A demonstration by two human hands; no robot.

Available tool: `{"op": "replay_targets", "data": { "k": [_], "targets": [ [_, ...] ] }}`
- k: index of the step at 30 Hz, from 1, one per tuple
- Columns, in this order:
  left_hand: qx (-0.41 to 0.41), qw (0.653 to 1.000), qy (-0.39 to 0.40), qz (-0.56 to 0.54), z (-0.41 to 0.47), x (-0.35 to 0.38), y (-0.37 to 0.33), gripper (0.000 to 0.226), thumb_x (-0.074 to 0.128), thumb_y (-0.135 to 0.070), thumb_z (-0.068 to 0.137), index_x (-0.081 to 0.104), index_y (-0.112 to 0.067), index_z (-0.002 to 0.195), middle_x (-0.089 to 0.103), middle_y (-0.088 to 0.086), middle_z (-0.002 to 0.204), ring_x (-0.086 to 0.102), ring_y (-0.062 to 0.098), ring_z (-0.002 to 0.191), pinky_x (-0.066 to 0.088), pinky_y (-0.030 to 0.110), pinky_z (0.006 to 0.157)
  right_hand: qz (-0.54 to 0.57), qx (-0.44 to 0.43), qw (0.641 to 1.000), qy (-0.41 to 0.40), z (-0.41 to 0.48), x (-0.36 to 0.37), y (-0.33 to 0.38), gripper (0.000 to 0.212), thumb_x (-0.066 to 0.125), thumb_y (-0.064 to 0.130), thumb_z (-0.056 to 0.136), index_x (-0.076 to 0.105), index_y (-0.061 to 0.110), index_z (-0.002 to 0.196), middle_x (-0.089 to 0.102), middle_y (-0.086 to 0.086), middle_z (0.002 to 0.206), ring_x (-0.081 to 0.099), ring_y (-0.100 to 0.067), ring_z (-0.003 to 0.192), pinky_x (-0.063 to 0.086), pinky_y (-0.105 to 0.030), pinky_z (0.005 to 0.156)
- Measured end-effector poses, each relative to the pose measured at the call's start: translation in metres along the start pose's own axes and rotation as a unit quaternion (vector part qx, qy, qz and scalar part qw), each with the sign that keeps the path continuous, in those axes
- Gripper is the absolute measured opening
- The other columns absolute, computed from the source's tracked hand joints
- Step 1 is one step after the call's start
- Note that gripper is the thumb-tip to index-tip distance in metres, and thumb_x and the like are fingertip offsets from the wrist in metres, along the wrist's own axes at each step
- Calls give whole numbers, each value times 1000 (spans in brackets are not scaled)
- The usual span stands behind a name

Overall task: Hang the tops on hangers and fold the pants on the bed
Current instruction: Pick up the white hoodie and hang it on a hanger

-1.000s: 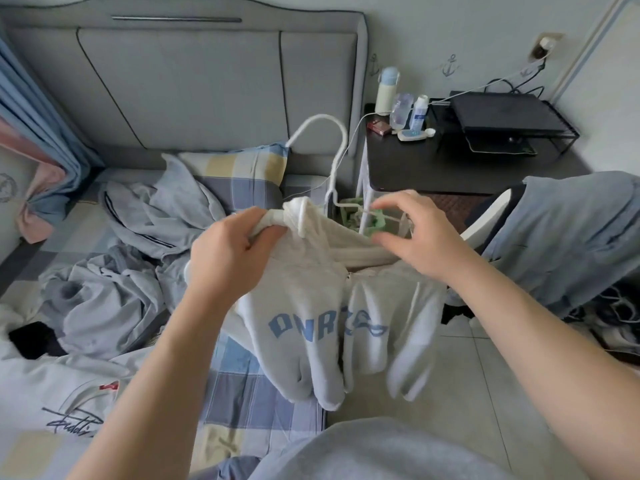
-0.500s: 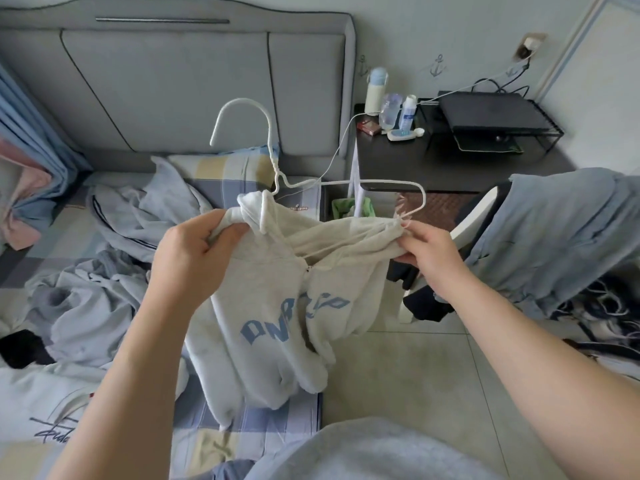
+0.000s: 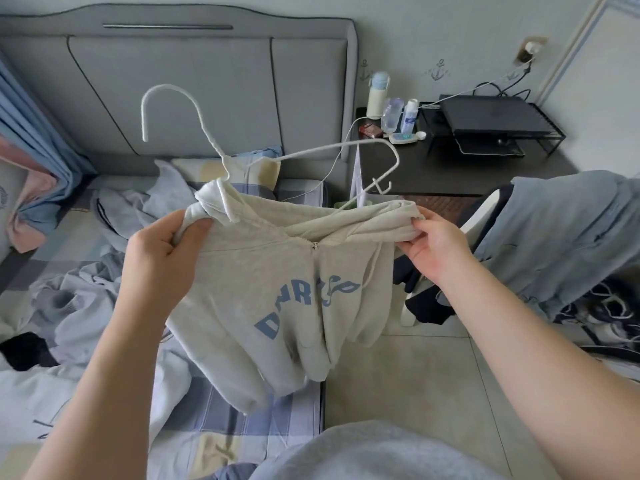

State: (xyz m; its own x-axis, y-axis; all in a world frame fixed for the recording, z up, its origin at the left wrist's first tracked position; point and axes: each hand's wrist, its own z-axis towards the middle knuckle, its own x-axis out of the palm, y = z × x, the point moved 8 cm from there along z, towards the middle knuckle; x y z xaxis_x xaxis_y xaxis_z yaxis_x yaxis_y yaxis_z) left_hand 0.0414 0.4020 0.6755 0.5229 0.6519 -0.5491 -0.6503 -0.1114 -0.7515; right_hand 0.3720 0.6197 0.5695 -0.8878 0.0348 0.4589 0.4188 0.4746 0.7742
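Grey fleece hangs in the air over the edge of the bed [image 3: 214, 410]: the hoodie [image 3: 277, 271] is held up by its shoulders, and the zip looks done up. The left hand [image 3: 162, 251] grips the left shoulder, fingers curled round bunched cloth where one end of the white hanger [image 3: 198, 114] sits inside. The right hand [image 3: 433, 247] pinches the right shoulder. The hanger's other arm stands clear above the collar, not yet inside.

With only one end seated, the hanger could likely tip out if the left grip loosens. The little hook on its free arm may snag the hood or drawstring going in, and the closed zip leaves a tight neck to force. If the right pinch lets go to reach for the wire, that side would probably drop toward the floor [image 3: 398, 375]. The clothes pile [image 3: 69, 299] lies well apart.
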Motion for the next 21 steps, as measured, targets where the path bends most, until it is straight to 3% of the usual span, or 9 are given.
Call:
{"op": "replay_targets", "data": {
  "k": [3, 7, 10, 15, 18, 21],
  "targets": [
    [45, 997, 10, 59, -1, -2, -8, 45, 63, -29, 97, 42, -38, 58, 41, -15, 53, 33, 3, 47, 25, 22, 43, 42, 12, 999, -20, 5, -8, 1, 25, 43, -2, 102, 66, 6, 108, 72, -20, 115, 75, -31, 94, 62, -40, 71],
    [62, 996, 27, 66, -1, -1, -4, 40, 65, -22, 96, 44, -22, 62, 40, -9, 57, 31, 4, 50, 28, 26, 48, 56, 27, 996, -63, 9, -18, 3, 24, 45, -4, 100, 65, 6, 108, 69, -22, 117, 75, -35, 90, 61, -42, 68],
    [71, 992, 52, 86, -1, 0, -3, 37, 66, -24, 96, 52, -11, 65, 41, -1, 59, 32, 5, 47, 26, 20, 42, 64, 32, 994, -83, 10, -21, 6, 26, 44, -7, 98, 64, 6, 109, 67, -23, 118, 75, -38, 89, 61, -47, 69],
    [50, 987, 114, 101, 4, 1, 0, 36, 66, -31, 95, 56, -13, 66, 33, -7, 48, 32, 8, 42, 24, 27, 41, 37, 45, 994, -94, 6, -19, 16, 23, 45, -5, 99, 65, 6, 104, 65, -26, 117, 74, -41, 86, 61, -48, 64],
    [69, 969, 189, 144, 1, 17, -2, 36, 66, -32, 95, 58, -13, 66, 41, -3, 48, 36, 13, 43, 32, 25, 45, 15, 58, 994, -91, -3, -9, 30, 22, 49, -2, 99, 68, 8, 104, 65, -25, 117, 70, -42, 100, 60, -55, 81],
    [76, 939, 249, 226, -7, 45, -8, 35, 60, -40, 96, 59, -16, 70, 55, 2, 59, 52, 24, 59, 48, 39, 57, -76, 13, 996, -35, -17, 22, 48, 26, 45, -4, 100, 69, 7, 101, 65, -19, 110, 68, -31, 98, 58, -47, 92]
  ]
}}
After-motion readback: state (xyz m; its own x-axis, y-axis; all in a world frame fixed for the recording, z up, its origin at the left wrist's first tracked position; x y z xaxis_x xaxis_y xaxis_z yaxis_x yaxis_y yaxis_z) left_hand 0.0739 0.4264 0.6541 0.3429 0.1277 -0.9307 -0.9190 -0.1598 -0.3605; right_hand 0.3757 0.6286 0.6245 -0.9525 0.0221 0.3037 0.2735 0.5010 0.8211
